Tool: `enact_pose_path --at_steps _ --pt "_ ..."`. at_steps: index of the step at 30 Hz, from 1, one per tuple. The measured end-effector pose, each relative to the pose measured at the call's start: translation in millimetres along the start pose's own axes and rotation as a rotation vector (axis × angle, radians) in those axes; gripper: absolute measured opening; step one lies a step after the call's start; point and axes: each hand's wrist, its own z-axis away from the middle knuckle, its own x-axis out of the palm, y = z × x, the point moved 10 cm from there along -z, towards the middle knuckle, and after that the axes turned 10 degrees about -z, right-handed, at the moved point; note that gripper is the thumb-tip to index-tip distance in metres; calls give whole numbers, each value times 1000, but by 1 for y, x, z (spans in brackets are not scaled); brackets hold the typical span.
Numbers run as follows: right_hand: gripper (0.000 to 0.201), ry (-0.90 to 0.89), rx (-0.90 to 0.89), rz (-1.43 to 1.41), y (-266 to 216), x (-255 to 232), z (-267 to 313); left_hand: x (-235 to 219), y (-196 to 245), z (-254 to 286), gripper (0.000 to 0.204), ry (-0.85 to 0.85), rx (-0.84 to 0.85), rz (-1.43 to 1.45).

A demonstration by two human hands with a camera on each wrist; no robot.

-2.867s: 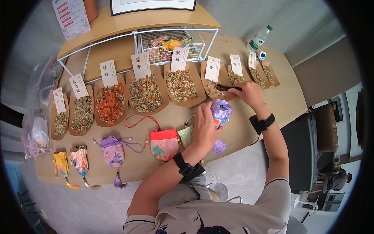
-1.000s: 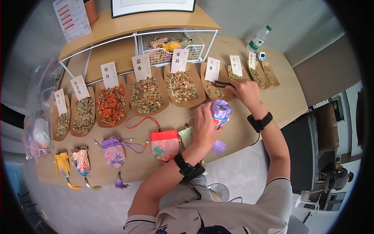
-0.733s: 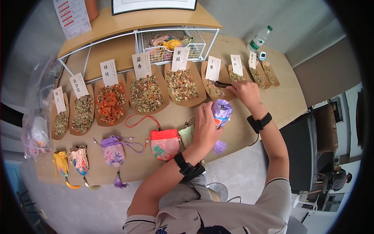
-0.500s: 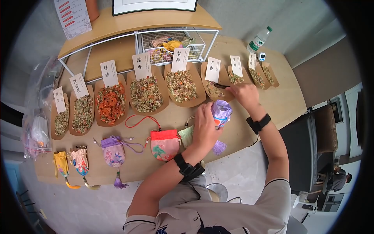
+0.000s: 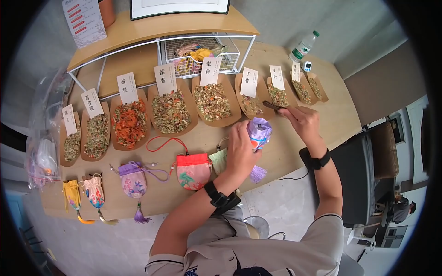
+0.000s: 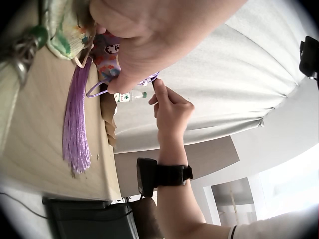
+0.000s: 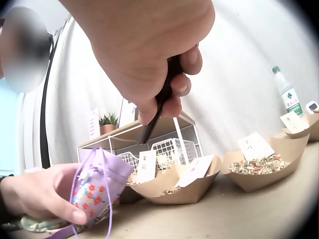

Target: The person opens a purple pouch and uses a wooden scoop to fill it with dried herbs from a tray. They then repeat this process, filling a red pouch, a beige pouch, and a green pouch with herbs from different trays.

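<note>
**Carrying a scoop of dried herb to the sachet**

Stretching across the view, the long wooden table [image 5: 336, 115] carries a row of kraft paper trays [image 5: 216, 99] of dried herbs, each with a white label card, before a white wire rack and pale curtained wall; finished sachets lie along the near edge. The left hand [image 5: 239, 149] curls round the lilac drawstring sachet [image 5: 258, 131], holding it upright just above the table with its mouth open. The right hand [image 5: 304, 122] pinches a small dark scoop [image 5: 272, 106], apart from the pouch. My judgement: a tilted scoop or sagging mouth could scatter herb onto the table.
</note>
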Motion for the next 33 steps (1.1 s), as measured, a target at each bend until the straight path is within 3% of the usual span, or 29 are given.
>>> enact_pose_path --at_steps 7,13,16,24,33 --pt "20 -72 -64 -42 -35 -26 11 0 0 0 85 -1 -7 7" --pt "22 -36 -37 -54 -21 -26 11 1 -2 -1 85 -7 -9 17" --pt "23 -54 -5 6 -9 -14 -2 2 -2 0 85 -6 -3 12" --pt "28 -277 49 148 25 74 -13 0 -2 -2 85 14 11 -10" --pt "30 -338 41 145 35 95 -18 0 -2 0 85 29 11 4"
